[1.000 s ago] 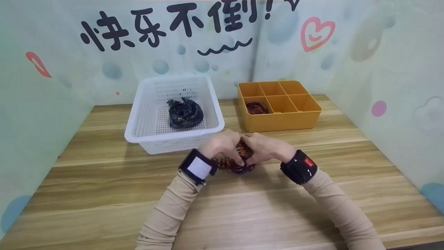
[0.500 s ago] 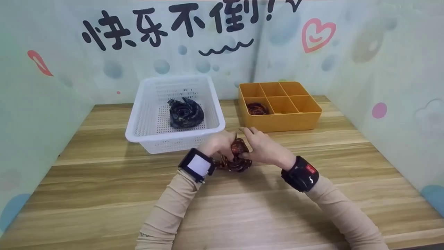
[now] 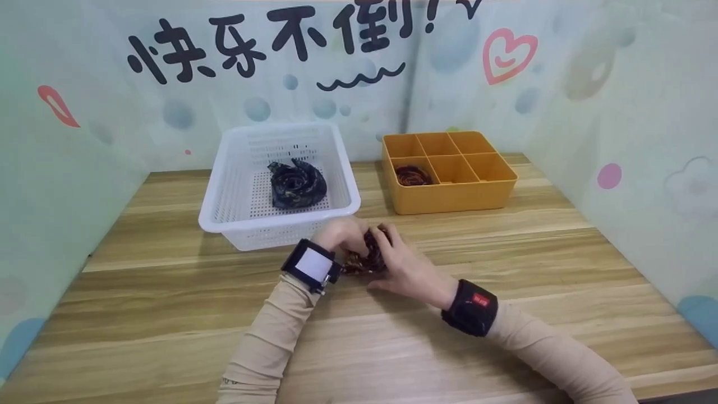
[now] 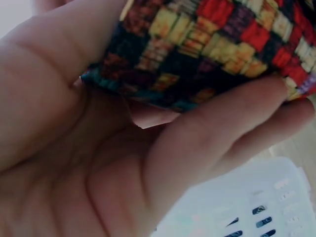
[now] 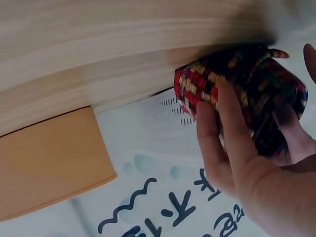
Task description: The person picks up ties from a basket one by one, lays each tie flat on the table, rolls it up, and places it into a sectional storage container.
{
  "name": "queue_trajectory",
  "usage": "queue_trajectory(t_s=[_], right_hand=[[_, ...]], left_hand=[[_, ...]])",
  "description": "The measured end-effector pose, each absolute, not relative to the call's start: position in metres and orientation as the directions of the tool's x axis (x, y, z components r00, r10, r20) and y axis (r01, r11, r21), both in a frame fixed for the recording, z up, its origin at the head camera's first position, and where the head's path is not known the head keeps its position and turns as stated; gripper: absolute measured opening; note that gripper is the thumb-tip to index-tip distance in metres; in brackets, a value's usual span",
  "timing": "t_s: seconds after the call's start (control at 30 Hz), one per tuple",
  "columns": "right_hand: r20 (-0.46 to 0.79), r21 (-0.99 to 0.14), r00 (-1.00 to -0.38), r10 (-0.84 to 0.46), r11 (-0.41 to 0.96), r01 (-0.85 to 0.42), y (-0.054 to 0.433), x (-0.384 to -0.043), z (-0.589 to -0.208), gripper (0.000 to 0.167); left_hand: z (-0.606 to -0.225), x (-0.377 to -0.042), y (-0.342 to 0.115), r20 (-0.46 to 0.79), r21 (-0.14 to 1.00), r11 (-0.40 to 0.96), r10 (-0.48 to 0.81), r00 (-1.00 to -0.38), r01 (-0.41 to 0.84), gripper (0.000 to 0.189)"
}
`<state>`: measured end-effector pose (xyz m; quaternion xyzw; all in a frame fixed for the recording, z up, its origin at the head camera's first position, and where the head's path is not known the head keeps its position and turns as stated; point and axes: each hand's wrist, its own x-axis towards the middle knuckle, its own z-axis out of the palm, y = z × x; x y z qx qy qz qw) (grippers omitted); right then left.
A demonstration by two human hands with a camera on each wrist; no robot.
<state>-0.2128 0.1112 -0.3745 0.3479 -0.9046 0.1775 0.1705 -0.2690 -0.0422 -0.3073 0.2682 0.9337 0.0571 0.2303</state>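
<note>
Containers: 2, both toward back of tbl, side by side w/ a gap, white basket on L, orange box on R. Wall behind w/ lg black characters + pink heart.

Basket: plastic, perforated floor + slotted sides. Contents: dark coiled cloth, sits toward R of floor, spiral facing up, couple of loose ends poking up at back. Looks near-black w/ faint pattern.

Box: 6 cmpts, 2 rows x 3. Front-L cmpt has dark red coil, spiral facing up, sits below the rim. Rest of its underside hidden by front wall.

Task item = patterned cloth, bundled, in front of basket's near-R corner, outside both containers, betw the hands. Checks in red, yellow/cream, dark; teal edge visible in L wrist view. Can't tell if it's touching tbl.

L hand: gripping patterned cloth, held betw thumb side + fingers per L wrist cam. Overlaps basket rim in head view; can't tell if contact.

R hand: fingers laid on patterned cloth from R side, thumb off it, sticking out toward near side. Can't tell if fingers actually grip or just rest.

Blk wrist straps both arms, beige sleeves.
</note>
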Motion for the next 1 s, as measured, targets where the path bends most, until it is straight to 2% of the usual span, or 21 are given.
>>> queue_trajectory(t_s=[0.17,0.3,0.53,0.6,0.67,0.77,0.87,1.0], right_hand=[[0.454,-0.083,-0.685,-0.570,0.738,-0.669,0.101,-0.219,-0.380,0.095],[0.480,-0.021,-0.667,-0.569,0.753,-0.658,0.095,-0.224,-0.382,0.087],[0.472,0.046,-0.661,-0.584,0.765,-0.643,0.091,-0.229,-0.383,0.078],[0.464,0.075,-0.650,-0.601,0.758,-0.648,0.092,-0.231,-0.383,0.078],[0.449,0.099,-0.643,-0.620,0.750,-0.654,0.093,-0.233,-0.382,0.079],[0.420,0.107,-0.641,-0.643,0.736,-0.669,0.096,-0.239,-0.380,0.080],[0.376,0.072,-0.662,-0.649,0.732,-0.677,0.101,-0.246,-0.377,0.078],[0.318,0.011,-0.707,-0.631,0.749,-0.663,0.112,-0.255,-0.371,0.071]], left_hand=[[-0.307,-0.268,-0.045,-0.451,0.321,0.863,0.501,-0.739,0.390,0.041],[-0.313,-0.273,-0.047,-0.494,0.357,0.878,0.467,-0.734,0.318,0.027],[-0.401,-0.355,-0.053,-0.493,0.453,0.820,0.557,-0.669,0.349,0.004],[-0.407,-0.360,-0.055,-0.485,0.493,0.799,0.581,-0.653,0.345,0.004],[-0.392,-0.346,-0.056,-0.513,0.523,0.804,0.562,-0.648,0.284,0.003],[-0.355,-0.312,-0.054,-0.500,0.536,0.798,0.562,-0.659,0.274,0.006],[-0.330,-0.286,-0.049,-0.430,0.483,0.799,0.572,-0.699,0.357,0.015],[-0.320,-0.275,-0.042,-0.325,0.382,0.806,0.575,-0.751,0.452,0.029]])
